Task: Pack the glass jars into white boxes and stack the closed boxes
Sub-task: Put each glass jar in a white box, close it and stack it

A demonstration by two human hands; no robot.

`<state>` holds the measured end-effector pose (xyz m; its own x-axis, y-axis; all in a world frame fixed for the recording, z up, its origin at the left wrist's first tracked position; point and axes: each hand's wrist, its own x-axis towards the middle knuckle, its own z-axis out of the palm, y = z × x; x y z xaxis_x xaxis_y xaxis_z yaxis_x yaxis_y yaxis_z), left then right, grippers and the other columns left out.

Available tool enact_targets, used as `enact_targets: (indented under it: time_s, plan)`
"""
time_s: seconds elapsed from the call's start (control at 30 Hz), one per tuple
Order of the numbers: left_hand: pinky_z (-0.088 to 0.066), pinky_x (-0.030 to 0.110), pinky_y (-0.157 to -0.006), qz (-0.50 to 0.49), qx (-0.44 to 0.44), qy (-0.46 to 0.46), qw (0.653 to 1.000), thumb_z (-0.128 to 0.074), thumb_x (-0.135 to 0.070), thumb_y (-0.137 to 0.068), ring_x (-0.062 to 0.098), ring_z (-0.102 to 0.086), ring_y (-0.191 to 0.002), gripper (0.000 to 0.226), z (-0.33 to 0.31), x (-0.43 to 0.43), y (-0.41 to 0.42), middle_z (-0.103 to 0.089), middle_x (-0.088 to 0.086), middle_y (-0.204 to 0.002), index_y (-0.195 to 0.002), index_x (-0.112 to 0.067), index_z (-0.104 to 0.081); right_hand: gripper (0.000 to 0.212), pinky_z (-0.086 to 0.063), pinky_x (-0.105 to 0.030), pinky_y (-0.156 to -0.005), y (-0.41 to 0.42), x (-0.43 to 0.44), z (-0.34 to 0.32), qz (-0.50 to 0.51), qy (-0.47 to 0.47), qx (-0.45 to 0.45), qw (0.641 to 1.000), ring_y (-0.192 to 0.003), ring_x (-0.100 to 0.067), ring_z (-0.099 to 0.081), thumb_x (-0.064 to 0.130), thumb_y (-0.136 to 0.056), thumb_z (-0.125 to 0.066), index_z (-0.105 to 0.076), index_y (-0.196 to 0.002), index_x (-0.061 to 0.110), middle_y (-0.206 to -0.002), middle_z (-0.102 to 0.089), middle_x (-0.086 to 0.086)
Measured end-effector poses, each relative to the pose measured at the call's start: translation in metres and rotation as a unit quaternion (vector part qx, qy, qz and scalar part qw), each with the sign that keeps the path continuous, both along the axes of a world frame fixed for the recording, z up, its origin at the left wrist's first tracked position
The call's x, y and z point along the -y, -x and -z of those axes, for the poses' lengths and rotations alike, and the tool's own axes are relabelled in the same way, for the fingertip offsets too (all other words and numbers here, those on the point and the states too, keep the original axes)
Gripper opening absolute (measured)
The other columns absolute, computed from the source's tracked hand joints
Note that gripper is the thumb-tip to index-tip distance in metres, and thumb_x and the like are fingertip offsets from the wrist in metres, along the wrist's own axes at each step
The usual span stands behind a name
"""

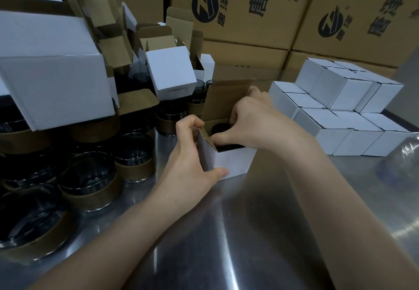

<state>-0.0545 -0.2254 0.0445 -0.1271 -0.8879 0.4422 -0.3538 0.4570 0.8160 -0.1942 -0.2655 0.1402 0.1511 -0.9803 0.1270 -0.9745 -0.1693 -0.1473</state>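
Note:
A small white box (235, 161) stands open on the steel table (238, 233), its brown lid flap (223, 102) raised at the back. A dark glass jar (221, 128) sits inside, mostly hidden. My left hand (192, 155) grips the box's left wall, thumb on the front face, fingers curled over the left side flap. My right hand (254, 119) reaches over the opening, thumb and fingers curled at the jar's top; whether they hold the jar or a flap is hidden. Closed white boxes (340, 108) are stacked in two layers at the right.
Several dark glass jars with brown paper bands (133, 153) crowd the table's left side. Open, empty white boxes (170, 72) are piled behind and above them. Large printed brown cartons (249, 10) wall off the back. A crumpled clear plastic wrap (401, 160) lies at the right edge.

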Motion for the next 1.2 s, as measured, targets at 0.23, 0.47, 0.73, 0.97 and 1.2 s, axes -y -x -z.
enact_targets:
  time_s: [0.23, 0.47, 0.73, 0.97, 1.2]
  plan:
    - [-0.052, 0.039, -0.093, 0.005, -0.001, -0.008, 1.0, -0.086, -0.016, -0.067, 0.012, -0.057, -0.111, 0.091, -0.004, -0.003, 0.0, -0.049, -0.009, -0.122, -0.104, -0.062, -0.016, 0.056, -0.035, -0.033, -0.083, -0.002, -0.002, -0.004, 0.001, -0.029, -0.041, 0.999, -0.102, -0.022, -0.025, 0.064, -0.064, -0.075, -0.051, -0.083, 0.018, -0.105, -0.031, -0.005]
    - [-0.048, 0.041, -0.1, 0.017, -0.004, -0.02, 1.0, -0.084, -0.015, -0.069, 0.014, -0.053, -0.12, 0.092, -0.007, -0.003, -0.001, -0.048, -0.007, -0.131, -0.105, -0.064, -0.015, 0.068, -0.04, -0.037, -0.088, 0.005, -0.003, -0.009, -0.013, -0.062, -0.054, 0.997, -0.103, -0.02, -0.026, 0.067, -0.063, -0.075, -0.066, -0.106, 0.014, -0.103, -0.03, -0.002]
    - [-0.039, 0.039, -0.111, 0.026, 0.006, -0.028, 0.999, -0.082, -0.014, -0.073, 0.011, -0.04, -0.135, 0.093, -0.008, -0.003, -0.002, -0.04, -0.008, -0.143, -0.117, -0.062, -0.015, 0.016, -0.046, -0.012, -0.06, 0.028, -0.011, -0.021, -0.041, -0.059, 0.231, 0.97, -0.068, 0.006, -0.059, 0.045, -0.084, -0.07, -0.074, -0.085, 0.029, -0.08, -0.066, 0.012]
    - [-0.019, 0.006, -0.1, 0.046, 0.056, -0.018, 0.997, -0.074, -0.018, -0.082, -0.025, -0.02, -0.124, 0.094, -0.008, -0.004, -0.005, -0.019, -0.034, -0.141, -0.129, -0.073, -0.014, 0.043, -0.049, -0.016, -0.052, 0.038, 0.0, -0.016, 0.023, -0.025, 0.391, 0.92, -0.058, -0.005, -0.057, -0.007, -0.089, -0.041, -0.07, -0.076, 0.022, -0.08, -0.066, -0.005]
    - [-0.023, 0.021, -0.113, 0.061, 0.056, -0.06, 0.995, -0.069, -0.028, -0.087, -0.002, -0.022, -0.138, 0.067, -0.012, -0.009, -0.005, -0.02, -0.018, -0.147, -0.126, -0.067, -0.03, 0.027, -0.054, -0.025, -0.049, 0.036, 0.005, -0.005, -0.008, -0.077, 0.454, 0.888, -0.049, -0.013, -0.061, -0.01, -0.082, -0.069, -0.052, -0.084, 0.01, -0.064, -0.06, -0.009]
